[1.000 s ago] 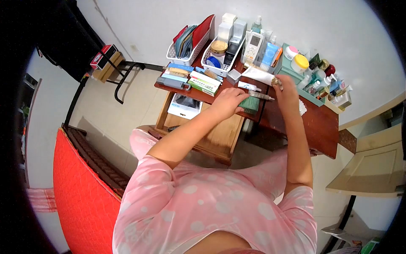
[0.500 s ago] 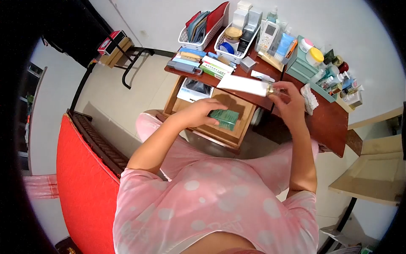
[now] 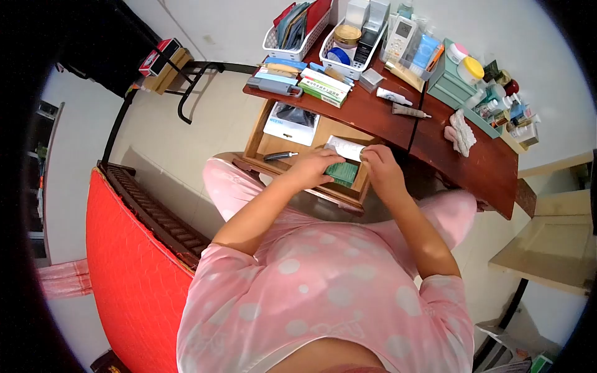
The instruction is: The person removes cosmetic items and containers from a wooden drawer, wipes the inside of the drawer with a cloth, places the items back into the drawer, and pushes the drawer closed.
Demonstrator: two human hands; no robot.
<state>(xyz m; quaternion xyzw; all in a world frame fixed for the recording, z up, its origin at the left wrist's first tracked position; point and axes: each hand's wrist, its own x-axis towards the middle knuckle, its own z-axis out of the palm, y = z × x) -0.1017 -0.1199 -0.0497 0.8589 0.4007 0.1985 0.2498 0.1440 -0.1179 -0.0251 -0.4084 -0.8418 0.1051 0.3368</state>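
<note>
My left hand point(image 3: 315, 166) is closed around a small green box point(image 3: 342, 173), held over the front right part of the open wooden drawer point(image 3: 255, 133). Just behind the box lies a white tube point(image 3: 344, 148); the fingers of my right hand point(image 3: 380, 163) grip its cap end. The tube's far end is close to my left fingertips, and I cannot tell whether they touch it. In the drawer are a dark slim tube point(image 3: 280, 155), to the left of my left hand, and a white package point(image 3: 292, 126) with a dark item.
On the brown desk point(image 3: 460, 173) stand a white basket of packets point(image 3: 300, 46), a white basket of jars and boxes point(image 3: 351, 69), a remote control point(image 3: 398, 40) and a green organizer point(image 3: 445, 85). Small tubes and a crumpled white cloth point(image 3: 461, 134) lie near its front. A red mattress point(image 3: 134, 261) is at left.
My right hand has brought the white tube down and left from above the desk to the green box. A slim dark tube in the drawer and a grey-brown tube on the desk now show.
</note>
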